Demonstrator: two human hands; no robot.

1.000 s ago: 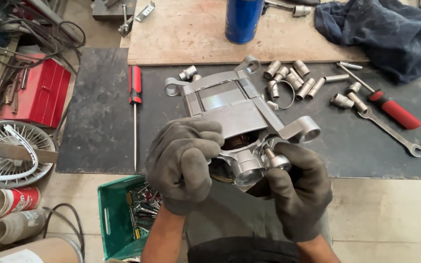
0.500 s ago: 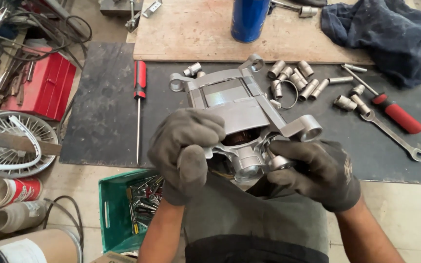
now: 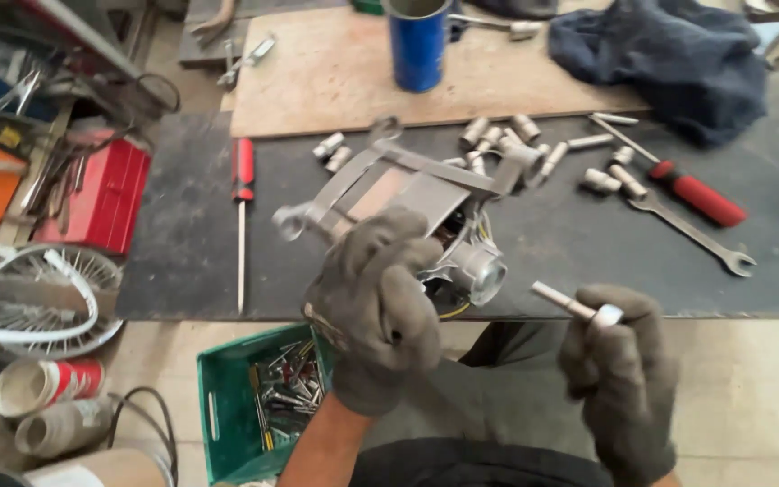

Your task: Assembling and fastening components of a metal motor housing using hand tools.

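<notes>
While gripped — motor [image 3: 426,203], left hand [image 3: 380,307] clenched

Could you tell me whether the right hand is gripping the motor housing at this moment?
No, the right hand is off the motor housing, holding a small metal rod, while the left hand grips the housing.

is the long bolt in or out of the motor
Out. The right hand holds the bolt clear of the motor, a gap showing between them; the left hand grips the motor.
</notes>
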